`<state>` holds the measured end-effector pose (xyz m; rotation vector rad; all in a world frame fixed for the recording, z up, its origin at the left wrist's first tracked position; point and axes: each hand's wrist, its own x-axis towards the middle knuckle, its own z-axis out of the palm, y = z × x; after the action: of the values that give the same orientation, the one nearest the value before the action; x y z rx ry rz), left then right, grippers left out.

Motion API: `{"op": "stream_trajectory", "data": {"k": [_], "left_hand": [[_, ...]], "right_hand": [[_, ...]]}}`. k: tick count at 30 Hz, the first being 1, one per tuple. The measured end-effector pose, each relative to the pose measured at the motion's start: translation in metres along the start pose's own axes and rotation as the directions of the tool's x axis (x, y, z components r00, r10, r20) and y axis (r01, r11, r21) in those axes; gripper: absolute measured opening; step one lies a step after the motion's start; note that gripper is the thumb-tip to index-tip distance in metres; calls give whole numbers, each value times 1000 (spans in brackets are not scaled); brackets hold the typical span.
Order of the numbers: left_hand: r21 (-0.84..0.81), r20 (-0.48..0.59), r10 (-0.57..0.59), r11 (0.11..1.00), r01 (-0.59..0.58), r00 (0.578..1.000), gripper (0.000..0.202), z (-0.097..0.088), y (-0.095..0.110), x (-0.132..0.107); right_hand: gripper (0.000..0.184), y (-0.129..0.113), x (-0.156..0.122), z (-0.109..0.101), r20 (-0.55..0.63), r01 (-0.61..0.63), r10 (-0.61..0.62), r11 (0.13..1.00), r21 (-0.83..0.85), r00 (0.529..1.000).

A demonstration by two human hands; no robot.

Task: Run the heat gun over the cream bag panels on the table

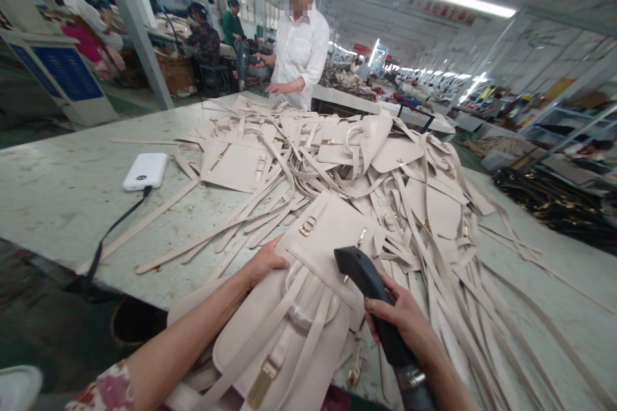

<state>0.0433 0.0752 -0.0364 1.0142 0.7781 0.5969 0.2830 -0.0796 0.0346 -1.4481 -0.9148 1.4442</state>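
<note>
A cream leather bag piece [289, 327] with straps and gold buckles lies at the table's near edge. My left hand [263, 264] rests on its upper left part, fingers curled over the edge, gripping it. My right hand [407, 324] is wrapped round the handle of a black hand-held tool [369, 289], whose nozzle points at the bag's flap. Behind it a big heap of the same cream bag pieces and straps [366, 167] covers the table's middle.
A white power bank [145, 171] with a black cable lies on the grey table [58, 192] at the left. A person in a white shirt [299, 51] stands at the far edge. Other workers sit further back left. Dark goods lie at the right.
</note>
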Motion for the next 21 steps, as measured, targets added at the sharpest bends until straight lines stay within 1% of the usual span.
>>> {"op": "stream_trajectory", "data": {"k": [2, 5, 7, 8, 10, 12, 14, 15, 16, 18, 21], "left_hand": [[-14, 37, 48, 999, -47, 998, 75, 2, 0, 1], [32, 48, 87, 996, -89, 995, 74, 5, 2, 1], [66, 55, 74, 995, -78, 996, 75, 5, 6, 0], [77, 67, 62, 995, -67, 996, 76, 5, 8, -2], [95, 96, 34, 995, -43, 995, 77, 2, 12, -6], [114, 102, 6, 993, -17, 995, 78, -3, 16, -10], [133, 90, -7, 991, -5, 996, 80, -8, 17, -14], [143, 77, -2, 990, -9, 997, 80, -9, 17, -14], [157, 65, 3, 988, -13, 998, 79, -10, 17, -14], [186, 60, 6, 982, -17, 998, 77, -9, 17, -14], [221, 97, 24, 974, -45, 995, 72, -4, 20, -13]], "right_hand": [[68, 7, 1, 13, 35, -27, 26, 1000, 12, 999], [70, 12, 10, 34, 44, -12, 10, 999, 45, 999], [72, 8, 15, 38, 8, 9, -10, 999, 52, 1000], [73, 4, 16, 36, -18, 20, -20, 999, 47, 1000], [72, -5, 13, 22, -106, 58, -55, 998, 24, 993], [67, -11, 7, -2, -232, 84, -81, 997, 0, 969], [61, -10, 1, -29, -343, 73, -66, 997, 8, 937], [58, -8, -2, -42, -367, 50, -39, 999, 19, 929], [56, -4, -3, -52, -375, 24, -10, 999, 34, 927], [53, 6, -1, -64, -344, -27, 45, 998, 55, 938], [53, 18, 11, -69, -311, -56, 74, 996, 67, 947]]}}
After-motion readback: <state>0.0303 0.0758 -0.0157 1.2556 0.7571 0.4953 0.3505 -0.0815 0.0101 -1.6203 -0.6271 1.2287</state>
